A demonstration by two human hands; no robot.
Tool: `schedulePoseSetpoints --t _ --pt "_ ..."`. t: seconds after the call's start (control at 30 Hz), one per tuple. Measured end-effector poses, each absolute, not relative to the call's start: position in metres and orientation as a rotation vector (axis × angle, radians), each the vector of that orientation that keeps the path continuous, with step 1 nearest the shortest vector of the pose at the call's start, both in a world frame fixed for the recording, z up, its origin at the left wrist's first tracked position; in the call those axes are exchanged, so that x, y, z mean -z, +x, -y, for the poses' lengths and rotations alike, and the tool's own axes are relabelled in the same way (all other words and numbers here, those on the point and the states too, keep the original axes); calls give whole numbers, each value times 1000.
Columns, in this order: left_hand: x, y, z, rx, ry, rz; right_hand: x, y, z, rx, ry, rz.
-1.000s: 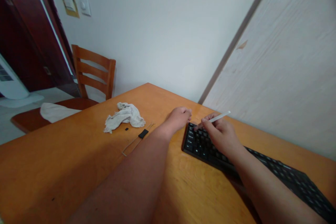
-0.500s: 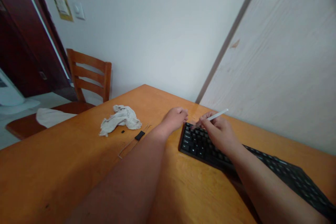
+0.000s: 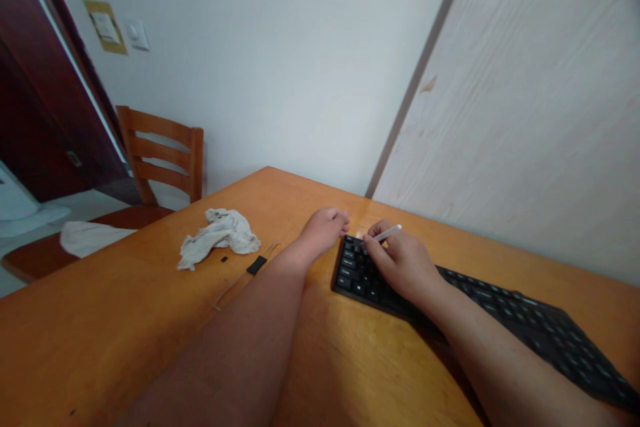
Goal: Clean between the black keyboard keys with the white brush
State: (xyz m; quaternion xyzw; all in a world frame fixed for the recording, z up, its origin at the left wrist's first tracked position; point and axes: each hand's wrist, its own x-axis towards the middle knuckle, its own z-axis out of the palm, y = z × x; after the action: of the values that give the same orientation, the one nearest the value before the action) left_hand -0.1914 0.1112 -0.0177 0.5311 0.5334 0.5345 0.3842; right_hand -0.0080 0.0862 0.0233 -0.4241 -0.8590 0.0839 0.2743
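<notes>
Pinching a slim white stick-like tool (image 3: pixel 387 233) above the left end of a black plastic keyboard (image 3: pixel 525 327)

I am gripping the tool between the thumb and fingers of my right hand (image 3: pixel 403 263), which are closing around it as around a pen. Its upper end is poking out past my fingers; its lower end is hiding behind my fingertips, so I cannot tell whether it is touching a key. The keyboard is lying aslant on a glossy orange-brown wooden table (image 3: pixel 125 320), its left end under my right hand, the rest running out to the right beyond my forearm.

My left hand (image 3: pixel 325 230) is staying low, just beside the keyboard's upper left corner. Its fingers are curling loosely inward; whether they are touching the keyboard or holding anything, I cannot tell.

Left of my left forearm, a black rectangular piece with thin wire legs (image 3: pixel 257 265) is lying on the wood. A tiny black square piece (image 3: pixel 224 259) is sitting near it, just beside a crumpled off-white rag (image 3: pixel 220 233). Beyond the table's left edge, a brown wooden slat-backed chair (image 3: pixel 163 150) is standing with a white cloth (image 3: pixel 95 238) lying on its seat.
</notes>
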Motion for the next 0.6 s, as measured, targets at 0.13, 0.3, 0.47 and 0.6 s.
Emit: schedulePoseSetpoints --t 0.13,0.3,0.47,0.6 --pt "19 -191 -111 -1366 1352 -1370 -20 -6 -93 -430 -1100 2248" --pt "19 -191 -113 -1358 1342 -1380 -22 -5 -95 -409 -1159 2136" --pt "18 -190 -111 -1371 1356 -1375 -23 -7 -88 -276 -1191 2245" --pt "19 -191 -111 -1381 1358 -1364 -23 -5 -93 -446 -1139 2231"
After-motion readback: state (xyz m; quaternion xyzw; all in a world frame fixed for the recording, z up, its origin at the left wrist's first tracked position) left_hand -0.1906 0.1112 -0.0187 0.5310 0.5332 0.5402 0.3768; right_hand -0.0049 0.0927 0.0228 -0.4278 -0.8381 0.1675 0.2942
